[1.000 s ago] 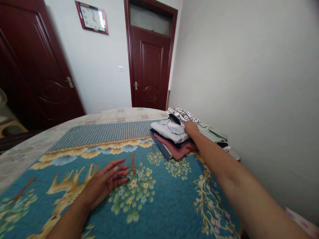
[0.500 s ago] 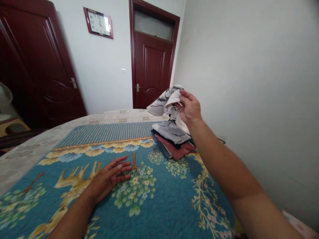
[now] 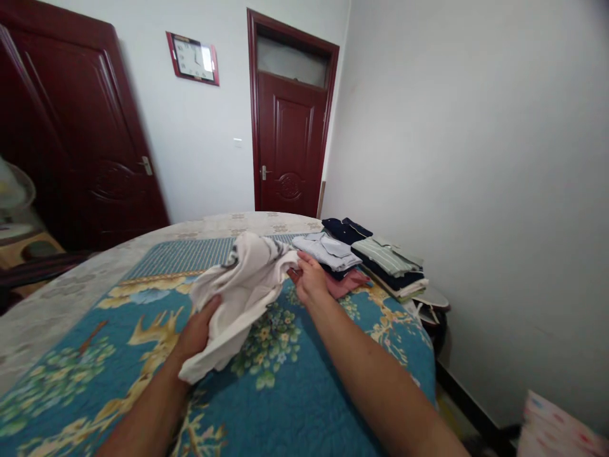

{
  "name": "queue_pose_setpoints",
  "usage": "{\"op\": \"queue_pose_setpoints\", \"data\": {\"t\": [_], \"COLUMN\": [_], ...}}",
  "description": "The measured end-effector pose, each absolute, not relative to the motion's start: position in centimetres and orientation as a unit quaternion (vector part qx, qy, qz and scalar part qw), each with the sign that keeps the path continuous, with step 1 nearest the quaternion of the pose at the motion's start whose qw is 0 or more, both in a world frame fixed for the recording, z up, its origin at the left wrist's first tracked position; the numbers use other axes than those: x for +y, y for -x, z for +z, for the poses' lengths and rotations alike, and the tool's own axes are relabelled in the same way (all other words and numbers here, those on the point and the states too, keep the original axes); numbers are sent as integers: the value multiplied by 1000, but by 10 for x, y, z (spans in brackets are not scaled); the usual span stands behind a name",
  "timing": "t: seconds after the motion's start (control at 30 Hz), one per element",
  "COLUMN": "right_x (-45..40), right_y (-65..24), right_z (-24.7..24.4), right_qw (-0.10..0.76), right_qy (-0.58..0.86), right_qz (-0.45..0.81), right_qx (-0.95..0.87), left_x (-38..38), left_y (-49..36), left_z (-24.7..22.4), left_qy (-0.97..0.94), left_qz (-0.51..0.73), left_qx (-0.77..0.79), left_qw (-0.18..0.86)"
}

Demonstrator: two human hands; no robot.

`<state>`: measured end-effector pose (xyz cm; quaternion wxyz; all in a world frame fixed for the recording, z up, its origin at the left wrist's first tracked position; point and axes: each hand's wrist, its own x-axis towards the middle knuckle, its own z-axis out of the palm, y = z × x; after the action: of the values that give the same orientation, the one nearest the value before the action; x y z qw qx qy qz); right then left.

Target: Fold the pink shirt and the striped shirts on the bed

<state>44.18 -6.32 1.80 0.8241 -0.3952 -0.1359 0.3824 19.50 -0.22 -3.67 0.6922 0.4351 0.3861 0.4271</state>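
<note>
Loosely, a white cloth [image 3: 245, 289], probably light, limp and best held by its edges, is drooping over the blue blanket [image 3: 299, 400], the right hand [image 3: 308, 279] pinching one edge, the left hand [image 3: 198, 329] too covered to tell.

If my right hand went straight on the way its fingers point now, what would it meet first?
Probably the bunched white cloth, whose edge the right hand already holds; its fingers point forward and left. What lies beyond that is hard to judge for depth.
</note>
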Motion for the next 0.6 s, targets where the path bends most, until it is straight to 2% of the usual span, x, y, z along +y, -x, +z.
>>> {"op": "queue_pose_setpoints", "data": {"t": [0.07, 0.17, 0.33, 0.47, 0.6], "right_x": [-68, -78, -85, -95, -111], "right_y": [-463, -482, -479, -465, -447], "right_z": [-10, -43, -60, -55, -47], "right_qw": [771, 659, 501, 391, 243], "right_qy": [510, 638, 710, 679, 661], "right_qz": [355, 284, 19, -77, -57], "right_qx": [-139, -279, -494, -616, -707], "left_x": [2, 7, 10, 8, 1], "left_y": [-191, -184, -178, -180, -182], "left_z": [-32, -28, -29, -31, -27], "left_qy": [-399, -339, -342, -484, -667], "left_qz": [428, 443, 468, 444, 330], "left_qx": [384, 359, 355, 399, 463], "left_qw": [715, 748, 733, 639, 482]}}
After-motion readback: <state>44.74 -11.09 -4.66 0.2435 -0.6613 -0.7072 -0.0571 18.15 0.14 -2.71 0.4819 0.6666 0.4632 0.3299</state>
